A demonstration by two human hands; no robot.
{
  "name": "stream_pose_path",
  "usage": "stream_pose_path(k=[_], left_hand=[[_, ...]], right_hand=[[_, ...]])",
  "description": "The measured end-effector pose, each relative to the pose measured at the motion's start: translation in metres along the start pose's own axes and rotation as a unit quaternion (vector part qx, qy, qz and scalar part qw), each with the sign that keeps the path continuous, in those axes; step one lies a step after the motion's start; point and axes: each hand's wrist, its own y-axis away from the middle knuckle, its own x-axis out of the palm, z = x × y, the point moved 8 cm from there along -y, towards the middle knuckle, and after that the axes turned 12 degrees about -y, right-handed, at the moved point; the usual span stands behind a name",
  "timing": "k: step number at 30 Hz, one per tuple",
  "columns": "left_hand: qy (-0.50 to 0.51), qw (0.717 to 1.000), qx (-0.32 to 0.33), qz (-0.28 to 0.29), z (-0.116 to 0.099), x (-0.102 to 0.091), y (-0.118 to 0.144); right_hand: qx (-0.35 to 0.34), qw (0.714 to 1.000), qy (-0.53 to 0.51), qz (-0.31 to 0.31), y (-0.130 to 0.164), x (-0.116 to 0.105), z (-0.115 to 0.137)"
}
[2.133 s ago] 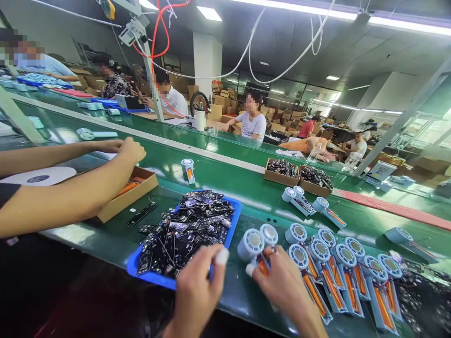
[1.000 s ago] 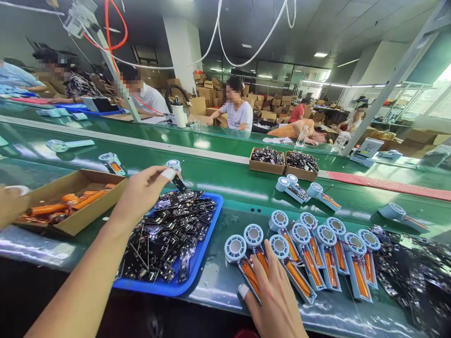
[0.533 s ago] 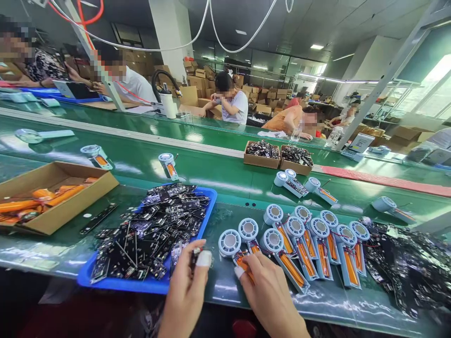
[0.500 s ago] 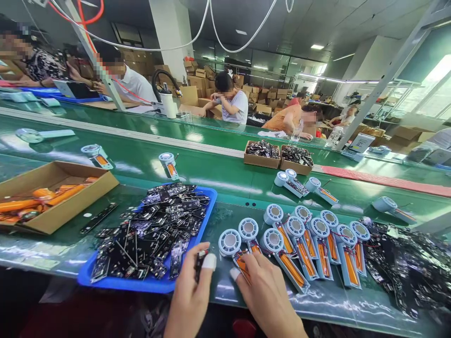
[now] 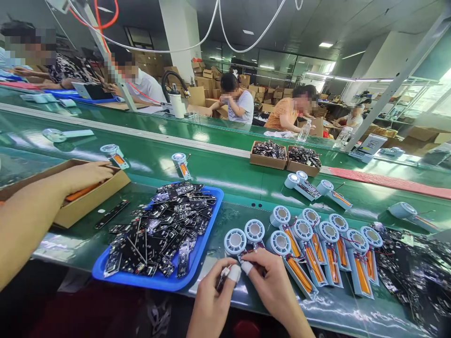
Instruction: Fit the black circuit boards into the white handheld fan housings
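My left hand [image 5: 215, 296] is closed, its white-capped thumb pinching a small dark circuit board [image 5: 221, 282] that is mostly covered by the fingers. Close beside it, my right hand [image 5: 274, 280] is pinched just below a light-blue fan head [image 5: 235, 241]; whatever lies between its fingertips is hidden. That thumb wears a white cover too. A second fan head [image 5: 254, 230] stands just behind my right hand. To the left, a blue tray [image 5: 215, 220] bears a heap of black circuit boards [image 5: 165, 225].
A co-worker's arm [image 5: 31, 211] reaches into a cardboard box [image 5: 95, 199] of orange parts at left. Several blue fans with orange cells [image 5: 313, 265] lie at right, beside another board pile [image 5: 416, 277]. Two small board boxes [image 5: 269, 161] stand farther back on the green surface.
My left hand has moved right, up against my right hand, whose fingers are now pinched near the fan head. A co-worker's arm has come into the orange-parts box. The view has shifted slightly.
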Motion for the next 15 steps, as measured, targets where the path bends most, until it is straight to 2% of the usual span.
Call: stream_pose_path(k=[5,7,10,12,15], left_hand=[[0.067,0.996,-0.028,0.058,-0.013,0.008,-0.004],[0.075,0.995,-0.038,0.061,-0.013,0.008,-0.003],[0.07,0.997,-0.034,0.025,-0.008,0.002,-0.001],[0.036,0.999,-0.018,-0.006,-0.004,-0.004,0.0],[-0.027,0.999,0.02,-0.022,-0.001,-0.009,-0.001]], right_hand=[[-0.014,0.999,-0.023,0.039,0.007,0.006,0.008],[-0.025,0.998,-0.013,0.049,0.01,0.007,0.012],[-0.029,0.999,0.01,0.039,0.011,0.004,0.012],[-0.03,0.998,0.046,0.012,0.011,0.001,0.009],[-0.041,0.991,0.127,-0.02,0.011,-0.002,0.006]])
